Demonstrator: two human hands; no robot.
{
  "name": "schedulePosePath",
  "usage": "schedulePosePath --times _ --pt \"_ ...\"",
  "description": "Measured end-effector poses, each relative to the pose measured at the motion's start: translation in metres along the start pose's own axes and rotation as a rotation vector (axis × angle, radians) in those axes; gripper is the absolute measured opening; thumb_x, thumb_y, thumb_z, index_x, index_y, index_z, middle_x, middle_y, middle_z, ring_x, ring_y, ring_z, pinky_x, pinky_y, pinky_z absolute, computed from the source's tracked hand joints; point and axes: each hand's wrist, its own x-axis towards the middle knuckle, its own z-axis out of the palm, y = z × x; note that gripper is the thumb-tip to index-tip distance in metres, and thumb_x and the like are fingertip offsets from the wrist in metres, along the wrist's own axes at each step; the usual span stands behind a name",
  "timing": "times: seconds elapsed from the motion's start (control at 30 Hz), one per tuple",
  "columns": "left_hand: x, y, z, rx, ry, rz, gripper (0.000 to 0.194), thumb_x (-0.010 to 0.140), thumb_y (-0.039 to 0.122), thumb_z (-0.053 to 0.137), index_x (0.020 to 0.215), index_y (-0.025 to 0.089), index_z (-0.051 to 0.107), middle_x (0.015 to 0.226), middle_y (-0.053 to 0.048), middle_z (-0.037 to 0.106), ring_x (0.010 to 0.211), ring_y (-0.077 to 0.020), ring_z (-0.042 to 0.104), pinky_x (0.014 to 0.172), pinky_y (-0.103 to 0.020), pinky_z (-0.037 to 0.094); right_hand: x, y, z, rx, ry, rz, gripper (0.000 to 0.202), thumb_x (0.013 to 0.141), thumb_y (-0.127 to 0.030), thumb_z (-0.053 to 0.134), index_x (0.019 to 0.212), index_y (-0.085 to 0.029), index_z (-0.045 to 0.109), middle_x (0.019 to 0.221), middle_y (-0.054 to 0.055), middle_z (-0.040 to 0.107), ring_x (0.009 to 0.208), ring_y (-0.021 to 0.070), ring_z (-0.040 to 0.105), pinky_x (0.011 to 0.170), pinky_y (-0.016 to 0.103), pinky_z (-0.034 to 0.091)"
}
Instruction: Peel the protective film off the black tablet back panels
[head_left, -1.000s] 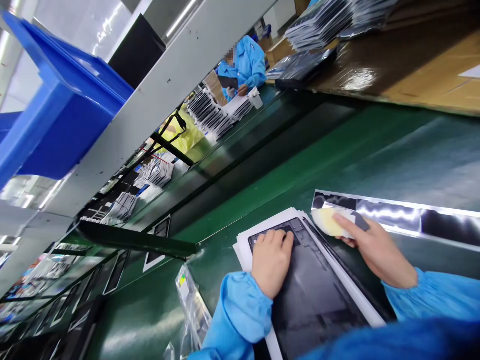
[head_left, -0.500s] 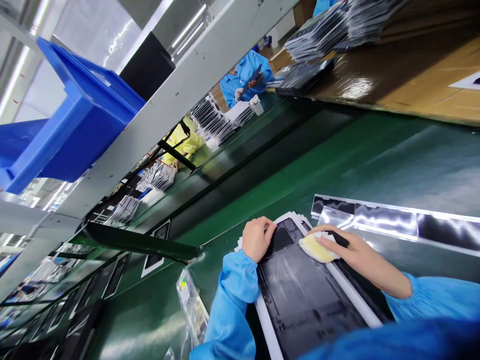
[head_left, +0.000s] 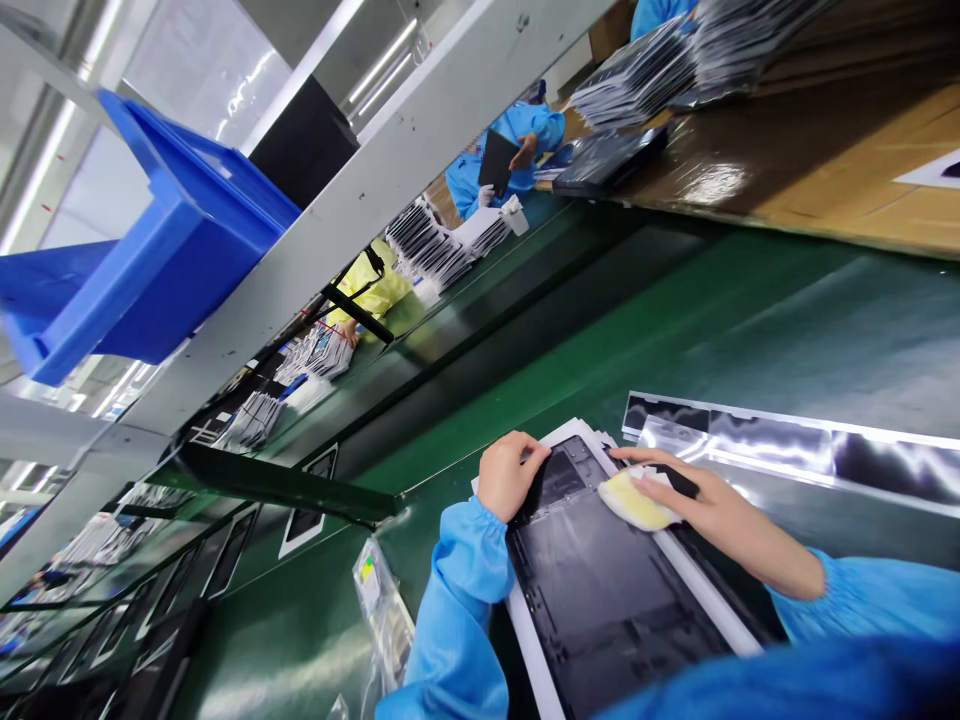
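A black rectangular panel lies tilted on white-edged sheets in front of me. My left hand is closed at its upper left corner, fingertips pinching the edge. Between the thumb and fingers of my right hand is a pale yellow pad, which rests against the panel's upper right edge. A dark piece shows behind the pad, partly covered by my right hand. The panel's lower end is hidden by a blue sleeve.
Beyond the panel runs a green conveyor surface. Black-and-white strips lie at right, a clear plastic bag at left. A blue bin sits on a metal beam at upper left. Co-workers in blue and yellow clothing handle dark panels and stacks farther off.
My left hand has shifted slightly left along with the panel's upper corner. The right hand and pad have barely moved. A distant co-worker in blue has turned a dark panel more upright.
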Motion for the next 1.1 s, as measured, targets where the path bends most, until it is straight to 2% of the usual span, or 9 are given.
schedulePosePath --times 0.23,0.37,0.53,0.63,0.73,0.83,0.9,1.0,1.1 --pt "-0.005 0.002 -0.010 0.044 0.032 0.055 0.036 0.090 0.033 0.035 0.080 0.021 0.067 0.080 0.007 0.069 0.079 -0.0121 0.065 0.072 -0.022 0.046 -0.001 -0.001 -0.002 0.051 -0.042 0.013 0.043 0.056 -0.045 0.050 0.097 -0.037 0.056 0.109 -0.008 0.057 0.103 0.0189 0.046 0.087 0.032 0.031" --pt "-0.009 0.006 -0.017 0.039 0.053 0.063 0.018 0.087 0.032 0.049 0.081 0.025 0.064 0.083 0.003 0.071 0.077 -0.0140 0.064 0.071 -0.024 0.048 0.000 -0.004 -0.005 0.081 -0.047 0.028 0.044 0.055 -0.044 0.051 0.098 -0.035 0.056 0.110 -0.005 0.056 0.104 0.0203 0.045 0.086 0.034 0.032" --pt "-0.018 0.015 -0.037 -0.020 0.131 0.136 0.019 0.090 0.032 0.047 0.085 0.025 0.063 0.088 0.002 0.070 0.080 -0.0142 0.064 0.074 -0.024 0.049 -0.009 -0.015 -0.009 0.351 -0.153 0.063 0.053 0.051 -0.037 0.057 0.104 -0.035 0.052 0.119 -0.005 0.048 0.109 0.0206 0.039 0.083 0.033 0.036" --pt "-0.020 0.021 -0.047 -0.098 0.189 0.220 0.020 0.090 0.034 0.046 0.085 0.025 0.064 0.087 0.001 0.069 0.081 -0.0135 0.064 0.075 -0.024 0.051 -0.019 -0.018 0.000 0.366 -0.228 0.130 0.044 0.048 -0.038 0.059 0.092 -0.034 0.061 0.107 -0.004 0.059 0.098 0.0250 0.050 0.076 0.036 0.042" --pt "-0.021 0.023 -0.053 -0.102 0.268 0.223 0.029 0.089 0.037 0.040 0.098 0.025 0.065 0.091 0.004 0.068 0.092 -0.0156 0.065 0.082 -0.029 0.050 -0.027 -0.015 0.009 0.207 -0.250 0.082 0.024 0.049 -0.040 0.059 0.069 -0.033 0.068 0.082 -0.003 0.069 0.079 0.0261 0.060 0.069 0.038 0.046" --pt "-0.023 0.019 -0.056 -0.103 0.476 0.072 0.046 0.087 0.043 0.035 0.126 0.025 0.051 0.114 0.004 0.061 0.122 -0.0279 0.049 0.094 -0.043 0.042 -0.027 -0.015 0.005 0.182 -0.040 0.015 0.021 0.050 -0.041 0.058 0.066 -0.031 0.067 0.075 -0.002 0.070 0.072 0.0242 0.061 0.067 0.036 0.047" --pt "-0.027 0.015 -0.052 -0.247 0.521 -0.025 0.056 0.085 0.044 0.039 0.138 0.026 0.037 0.129 0.000 0.055 0.130 -0.0302 0.041 0.098 -0.045 0.041 -0.023 -0.021 -0.007 0.300 0.168 0.025 0.024 0.051 -0.040 0.056 0.069 -0.029 0.066 0.075 -0.001 0.070 0.072 0.0236 0.061 0.066 0.035 0.048" --pt "-0.035 0.018 -0.033 -0.567 0.231 -0.014 0.054 0.088 0.041 0.036 0.139 0.025 0.034 0.129 -0.006 0.058 0.117 -0.0245 0.055 0.092 -0.040 0.050 -0.012 -0.038 -0.026 0.450 0.424 0.028 0.021 0.055 -0.037 0.053 0.071 -0.029 0.063 0.075 0.000 0.069 0.074 0.0211 0.061 0.069 0.036 0.046" --pt "-0.039 0.034 -0.010 -0.633 -0.012 0.023 0.043 0.088 0.038 0.040 0.129 0.025 0.046 0.117 -0.005 0.065 0.101 -0.0217 0.062 0.086 -0.034 0.054 -0.004 -0.054 -0.036 0.453 0.515 0.012 0.016 0.057 -0.034 0.051 0.068 -0.028 0.062 0.076 0.001 0.068 0.077 0.0193 0.060 0.074 0.036 0.044"
